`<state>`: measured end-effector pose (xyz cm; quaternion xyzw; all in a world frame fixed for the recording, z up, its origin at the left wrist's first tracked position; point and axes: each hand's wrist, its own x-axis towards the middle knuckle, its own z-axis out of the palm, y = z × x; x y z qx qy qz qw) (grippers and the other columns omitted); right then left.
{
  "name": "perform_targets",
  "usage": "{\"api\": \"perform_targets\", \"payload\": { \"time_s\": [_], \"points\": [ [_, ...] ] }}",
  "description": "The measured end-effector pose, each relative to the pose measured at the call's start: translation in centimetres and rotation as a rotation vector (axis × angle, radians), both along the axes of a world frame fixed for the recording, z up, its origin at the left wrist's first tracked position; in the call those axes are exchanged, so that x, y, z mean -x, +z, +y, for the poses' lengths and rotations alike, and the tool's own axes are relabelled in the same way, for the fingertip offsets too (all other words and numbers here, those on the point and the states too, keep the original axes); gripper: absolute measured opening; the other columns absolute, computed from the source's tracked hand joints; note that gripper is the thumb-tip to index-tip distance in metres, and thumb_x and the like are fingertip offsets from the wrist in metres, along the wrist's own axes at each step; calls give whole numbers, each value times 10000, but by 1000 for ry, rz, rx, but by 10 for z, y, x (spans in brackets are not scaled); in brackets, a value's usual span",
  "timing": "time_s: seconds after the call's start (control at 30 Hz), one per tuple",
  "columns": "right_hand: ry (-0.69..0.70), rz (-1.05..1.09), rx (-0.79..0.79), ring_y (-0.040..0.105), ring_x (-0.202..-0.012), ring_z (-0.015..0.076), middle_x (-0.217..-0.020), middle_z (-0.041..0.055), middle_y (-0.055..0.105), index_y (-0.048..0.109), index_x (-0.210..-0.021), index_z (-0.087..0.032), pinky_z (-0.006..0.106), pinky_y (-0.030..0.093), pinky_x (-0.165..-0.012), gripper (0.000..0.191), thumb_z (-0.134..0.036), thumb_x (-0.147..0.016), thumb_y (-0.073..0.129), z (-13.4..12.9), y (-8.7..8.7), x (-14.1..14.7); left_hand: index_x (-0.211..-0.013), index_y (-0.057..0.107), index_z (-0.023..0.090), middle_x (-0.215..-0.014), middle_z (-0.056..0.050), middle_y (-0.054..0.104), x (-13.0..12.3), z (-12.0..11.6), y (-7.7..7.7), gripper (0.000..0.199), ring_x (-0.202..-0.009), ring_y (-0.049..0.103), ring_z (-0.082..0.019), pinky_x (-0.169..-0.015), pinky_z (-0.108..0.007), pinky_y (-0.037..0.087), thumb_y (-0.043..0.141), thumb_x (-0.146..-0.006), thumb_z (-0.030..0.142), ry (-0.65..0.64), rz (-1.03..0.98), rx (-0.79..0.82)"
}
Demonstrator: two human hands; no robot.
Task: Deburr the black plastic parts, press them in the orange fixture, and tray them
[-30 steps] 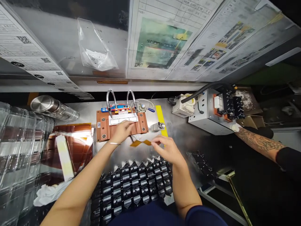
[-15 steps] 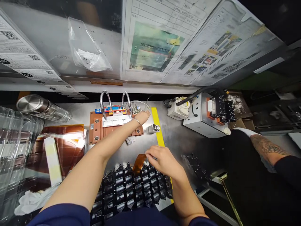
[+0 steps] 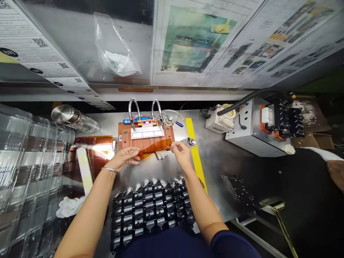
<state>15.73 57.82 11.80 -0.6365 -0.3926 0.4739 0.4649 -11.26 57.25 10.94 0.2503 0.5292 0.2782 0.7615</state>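
A translucent amber film strip (image 3: 153, 146) is stretched between my hands above the table. My left hand (image 3: 125, 158) has its fingertips at the strip's left end, thumb and forefinger closed on it, the other fingers loosely out. At the right end, my right hand (image 3: 181, 153) pinches the strip between thumb and fingers. Just behind the strip sits a copper-brown fixture (image 3: 124, 142) carrying a white perforated bar (image 3: 147, 133) and two bent metal hoses (image 3: 132, 107). Its toggle clamp has a blue handle (image 3: 178, 124). Nearer my body lies a black ribbed plastic tray (image 3: 153, 206).
Clear plastic trays (image 3: 34, 172) are stacked at left, beside amber sheets (image 3: 103, 150) and a glass bottle (image 3: 77, 120). Yellow tape (image 3: 195, 154) runs along the table near a small metal-capped bottle (image 3: 191, 142). A grey machine (image 3: 242, 138) stands right, near another person's arm (image 3: 335, 172).
My left hand has come back from the clamp to the strip's left end. My right hand has lifted the strip from the black tray to the fixture's front. The blue handle now shows.
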Motion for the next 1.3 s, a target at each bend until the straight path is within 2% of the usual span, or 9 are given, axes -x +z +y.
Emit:
{"api": "perform_targets", "payload": {
  "time_s": [0.2,0.4,0.6,0.67,0.73,0.83,0.97,1.1,1.3],
  "points": [
    [-127,133,133,600,-575,121,-621,-11,640,657,-725,-170,258,511,-555,237,-365,-603,712,3,-16,21,-728,649,130,-711,-41,683,-15,10,-3,307,-584,624,-113,-490,-217,544,840,-570,310,281,167,71],
    [-136,207,178,587,-540,99,-601,-25,643,648,-719,-173,232,501,-533,231,-340,-580,728,16,-16,27,-817,651,139,-827,-69,703,-25,22,-6,326,-582,620,-106,-443,-196,511,794,-623,359,320,213,48],
    [7,223,174,587,-532,104,-582,-31,634,643,-720,-184,249,513,-552,224,-348,-608,747,20,3,29,-803,623,139,-627,8,600,-27,20,-17,459,-452,498,-86,-350,-190,373,820,-529,451,356,382,-110],
    [208,191,133,592,-544,110,-583,-26,637,656,-730,-186,255,512,-564,186,-338,-656,735,15,22,28,-871,657,146,-725,-37,656,-29,16,-12,474,-555,573,-123,-463,-234,472,755,-611,530,289,414,-267],
    [464,142,78,595,-571,111,-616,-15,654,673,-732,-186,255,505,-580,132,-305,-700,718,9,44,27,-974,686,171,-970,-101,704,-32,12,-2,482,-836,657,-197,-733,-320,549,672,-708,573,161,379,-481],
    [650,66,4,598,-608,111,-679,0,679,693,-735,-186,254,499,-596,89,-274,-738,696,6,65,26,-1015,707,201,-1211,-118,660,-35,11,11,502,-1180,565,-277,-1032,-412,424,595,-765,622,-104,189,-668],
    [329,50,-19,596,-574,114,-633,-13,652,676,-745,-190,257,506,-578,137,-320,-720,710,15,50,22,-910,713,181,-988,-110,721,-23,14,9,549,-981,654,-272,-915,-409,502,623,-703,681,-188,73,-503],
    [47,91,46,605,-579,127,-618,-16,641,651,-742,-190,277,527,-593,224,-374,-646,737,24,13,22,-816,677,164,-751,-36,694,-9,17,-1,484,-731,660,-180,-730,-328,554,821,-542,535,0,148,-235],
    [-144,126,110,580,-561,111,-621,-21,628,636,-727,-179,259,515,-559,221,-354,-608,698,22,-20,38,-675,618,139,-573,8,618,-15,25,-7,439,-501,573,-86,-466,-194,493,887,-429,383,309,153,43]
  ]
}}
